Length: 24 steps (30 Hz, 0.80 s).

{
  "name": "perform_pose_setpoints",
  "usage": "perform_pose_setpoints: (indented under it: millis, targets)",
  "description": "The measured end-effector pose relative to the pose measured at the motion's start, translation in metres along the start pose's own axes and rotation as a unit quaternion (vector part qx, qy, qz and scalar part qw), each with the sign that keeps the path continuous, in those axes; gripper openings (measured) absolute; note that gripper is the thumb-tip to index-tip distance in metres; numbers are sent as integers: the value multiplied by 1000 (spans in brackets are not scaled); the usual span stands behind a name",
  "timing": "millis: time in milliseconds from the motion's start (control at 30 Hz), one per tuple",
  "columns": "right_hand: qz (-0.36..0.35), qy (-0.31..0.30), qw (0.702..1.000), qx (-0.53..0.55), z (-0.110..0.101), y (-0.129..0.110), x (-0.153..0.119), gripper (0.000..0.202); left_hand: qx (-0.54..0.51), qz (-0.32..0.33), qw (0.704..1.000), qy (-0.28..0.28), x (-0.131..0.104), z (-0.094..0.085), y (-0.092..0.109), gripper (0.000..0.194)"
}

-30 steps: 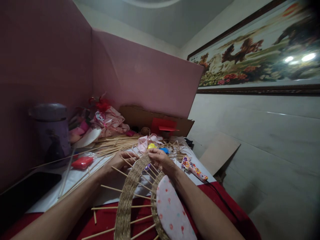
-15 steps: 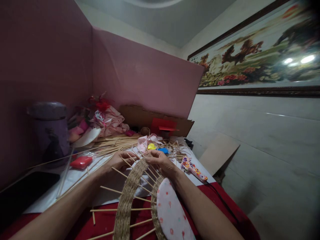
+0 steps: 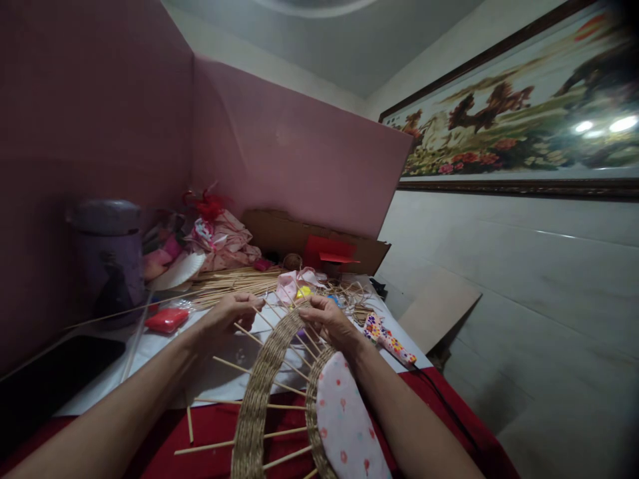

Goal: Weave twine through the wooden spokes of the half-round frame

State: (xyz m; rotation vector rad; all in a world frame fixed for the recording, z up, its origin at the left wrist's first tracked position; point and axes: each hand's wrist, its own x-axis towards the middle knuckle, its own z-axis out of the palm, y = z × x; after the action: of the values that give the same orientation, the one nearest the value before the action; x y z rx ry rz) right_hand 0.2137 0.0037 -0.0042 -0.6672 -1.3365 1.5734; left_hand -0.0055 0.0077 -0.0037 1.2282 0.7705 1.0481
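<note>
A woven basket piece (image 3: 249, 406) made of twisted twine over thin wooden sticks stands before me, its sticks fanning out past the outer band. Its inner band borders a white fabric panel (image 3: 344, 412) with red and orange dots. My right hand (image 3: 324, 320) grips the far top of the outer band between thumb and fingers. Just left of that, my left hand (image 3: 235, 311) is closed in a pinch near the stick tips; whatever sits between its fingertips is too small to make out.
Behind lie a bundle of thin sticks (image 3: 234, 283), a pink cloth (image 3: 287, 286) and yellow clay (image 3: 303, 291). A flower-patterned glue gun (image 3: 389, 339) lies right, its cord trailing. At left are a red packet (image 3: 167, 320), a black phone-like slab (image 3: 70, 366) and a purple canister (image 3: 112, 266).
My left hand has drawn leftward, away from the woven band and my right hand. My right hand keeps its grip on the band. The view has shifted slightly.
</note>
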Motion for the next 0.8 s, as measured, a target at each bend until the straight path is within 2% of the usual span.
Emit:
perform_pose_setpoints:
  millis: [133,233,367,533,633,733,800]
  targets:
    - [4,4,1000,13,4,-5,-2,22,-22,43,999,22,-1,-5,7,31]
    - [1,4,1000,27,4,-5,-1,22,9,76,995,56,-2,-9,12,32]
    - [3,7,1000,28,2,-3,0,23,88,146,972,163,2,-14,19,34]
    - [-6,14,999,31,1,-1,1,22,57,254,909,325,5,-29,34,27]
    - [-12,5,999,31,0,-1,1,22,52,299,855,420,1,-40,41,23]
    - [-16,-2,999,31,-1,0,2,22,171,336,776,506,-6,-48,43,20]
    - [-14,2,999,30,-1,0,2,23,306,325,736,510,-9,-50,41,22]
